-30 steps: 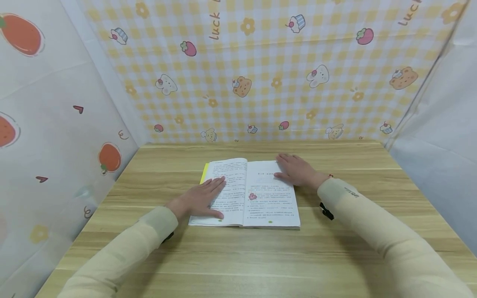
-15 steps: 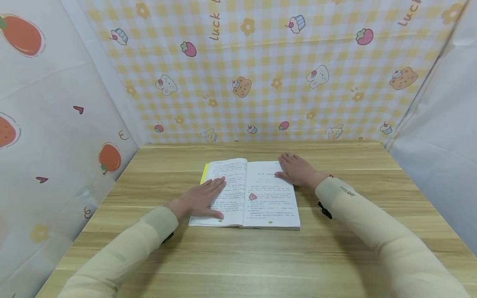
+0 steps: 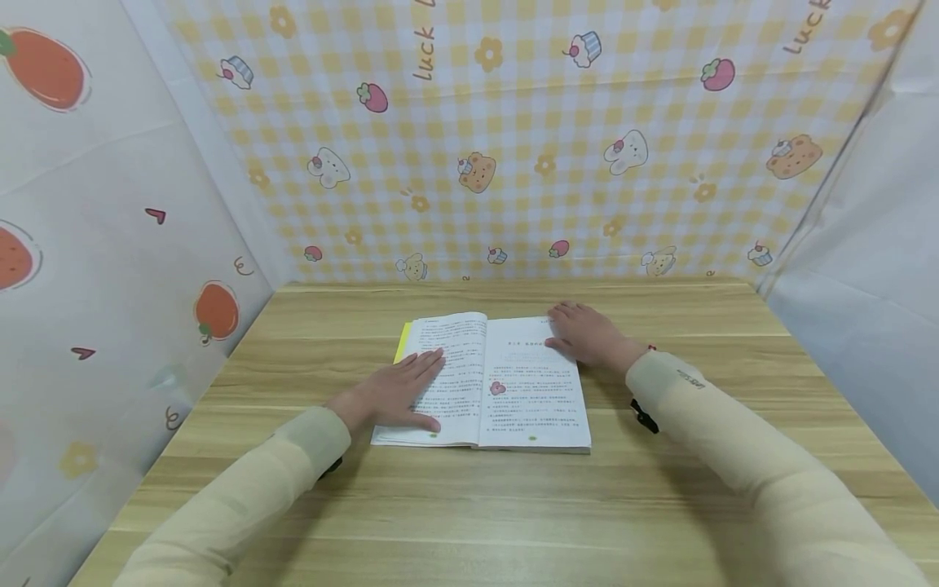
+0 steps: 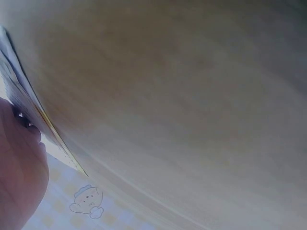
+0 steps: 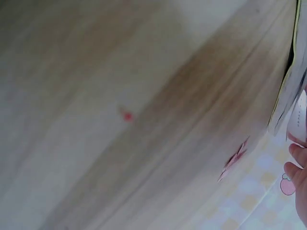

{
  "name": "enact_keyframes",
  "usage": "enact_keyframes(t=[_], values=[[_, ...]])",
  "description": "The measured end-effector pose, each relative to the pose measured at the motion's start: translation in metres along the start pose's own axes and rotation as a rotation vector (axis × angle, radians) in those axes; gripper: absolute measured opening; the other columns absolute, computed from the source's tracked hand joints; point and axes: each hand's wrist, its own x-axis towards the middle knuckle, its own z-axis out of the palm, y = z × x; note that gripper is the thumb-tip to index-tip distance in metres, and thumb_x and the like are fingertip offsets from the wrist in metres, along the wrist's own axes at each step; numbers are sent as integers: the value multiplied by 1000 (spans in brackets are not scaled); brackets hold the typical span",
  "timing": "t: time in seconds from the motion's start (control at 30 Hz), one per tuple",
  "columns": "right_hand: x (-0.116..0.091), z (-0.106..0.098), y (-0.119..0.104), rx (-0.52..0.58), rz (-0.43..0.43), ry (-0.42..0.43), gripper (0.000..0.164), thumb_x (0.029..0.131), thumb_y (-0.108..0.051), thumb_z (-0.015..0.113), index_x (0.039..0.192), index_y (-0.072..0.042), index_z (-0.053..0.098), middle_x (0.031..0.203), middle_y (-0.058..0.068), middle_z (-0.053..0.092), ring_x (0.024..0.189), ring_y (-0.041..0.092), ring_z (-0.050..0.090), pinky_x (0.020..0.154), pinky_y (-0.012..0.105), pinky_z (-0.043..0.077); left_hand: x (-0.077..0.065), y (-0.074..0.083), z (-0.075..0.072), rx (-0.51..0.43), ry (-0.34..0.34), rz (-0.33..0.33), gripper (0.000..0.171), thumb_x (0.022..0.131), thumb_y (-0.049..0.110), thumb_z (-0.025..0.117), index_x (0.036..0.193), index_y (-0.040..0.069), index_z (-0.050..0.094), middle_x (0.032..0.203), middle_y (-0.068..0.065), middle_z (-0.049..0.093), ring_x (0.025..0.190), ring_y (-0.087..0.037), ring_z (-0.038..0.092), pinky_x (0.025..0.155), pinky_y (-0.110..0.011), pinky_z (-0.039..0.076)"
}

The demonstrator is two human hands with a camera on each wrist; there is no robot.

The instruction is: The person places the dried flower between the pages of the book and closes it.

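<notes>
An open book (image 3: 534,399) with printed pages lies on the wooden table, a yellow cover edge showing at its left. My left hand (image 3: 389,395) rests on the left page, fingers extended and thumb spread toward the bottom. At the upper right corner of the right page lies my right hand (image 3: 587,336), its fingers straight and its thumb on the paper. In the right wrist view, a curved piece of page (image 5: 298,120) shows beside the fingertips (image 5: 293,170). Part of the left hand (image 4: 21,167) appears against the tilted book edge in the left wrist view.
The wood-grain table (image 3: 469,514) extends around the book. Behind it hangs a yellow checked cloth (image 3: 513,204) with cartoon prints. A white printed sheet (image 3: 132,269) stands on the left, and a plain white one (image 3: 873,310) on the right.
My right hand has shifted very slightly to the right along the top of the right page. My left hand and the book have stayed in place.
</notes>
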Motion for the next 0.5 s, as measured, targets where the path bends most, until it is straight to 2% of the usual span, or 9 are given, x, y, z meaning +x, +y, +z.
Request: enact_keyframes(t=[0.1, 0.27, 0.37, 0.5], values=[[-2, -3, -1, 103, 45, 41, 57, 88, -43, 47, 127, -1, 43, 126, 16, 46, 116, 32, 40, 97, 44, 31, 0, 0, 1, 2, 1, 1, 109, 67, 83, 24, 142, 8, -1, 147, -5, -6, 133, -17, -3, 106, -32, 2], [-7, -12, -6, 368, 168, 74, 53, 89, -44, 45, 126, -6, 44, 124, 13, 48, 113, 29, 44, 93, 44, 35, 0, 0, 1, 2, 3, 5, 109, 67, 82, 24, 142, 7, 0, 147, -5, -5, 133, -18, -2, 106, -32, 3], [-12, -17, -11, 550, 230, 112, 51, 89, -42, 45, 126, -5, 45, 118, 13, 52, 107, 28, 49, 88, 43, 40, 0, 1, 1, 1, 5, 10, 108, 68, 82, 25, 142, 6, 1, 147, -6, -4, 133, -18, -2, 106, -33, 5], [-16, -19, -17, 728, 274, 184, 47, 91, -37, 45, 123, -3, 47, 108, 11, 56, 99, 25, 53, 83, 39, 44, 0, 1, 0, 4, 3, 10, 108, 68, 82, 24, 141, 6, 1, 147, -7, -4, 133, -18, -2, 106, -33, 4]])
